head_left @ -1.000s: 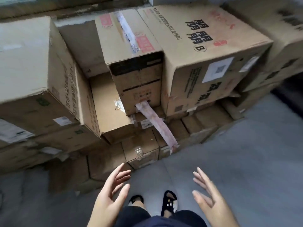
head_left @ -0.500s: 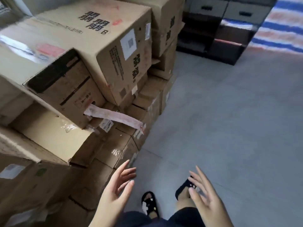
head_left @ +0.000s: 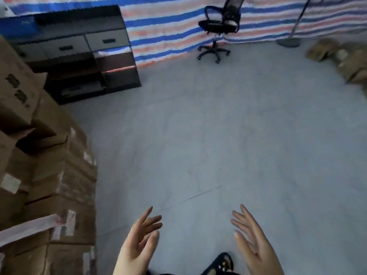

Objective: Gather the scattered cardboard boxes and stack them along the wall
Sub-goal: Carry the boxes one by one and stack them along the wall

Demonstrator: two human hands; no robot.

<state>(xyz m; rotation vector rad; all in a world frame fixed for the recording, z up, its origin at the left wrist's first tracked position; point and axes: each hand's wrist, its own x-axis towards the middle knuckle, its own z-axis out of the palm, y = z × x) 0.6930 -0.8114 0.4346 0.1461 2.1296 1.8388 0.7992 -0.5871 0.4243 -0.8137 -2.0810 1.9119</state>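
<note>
The person has turned away from the stacked boxes, which a second ago filled the view and now sit at the left edge. Both the left hand and right hand are spread wide and carry nothing. Loose boxes lie far across the floor from the stack, likely the next pickup.

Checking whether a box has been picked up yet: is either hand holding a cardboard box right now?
No: the left hand and right hand are both open and empty above the bare floor.
</note>
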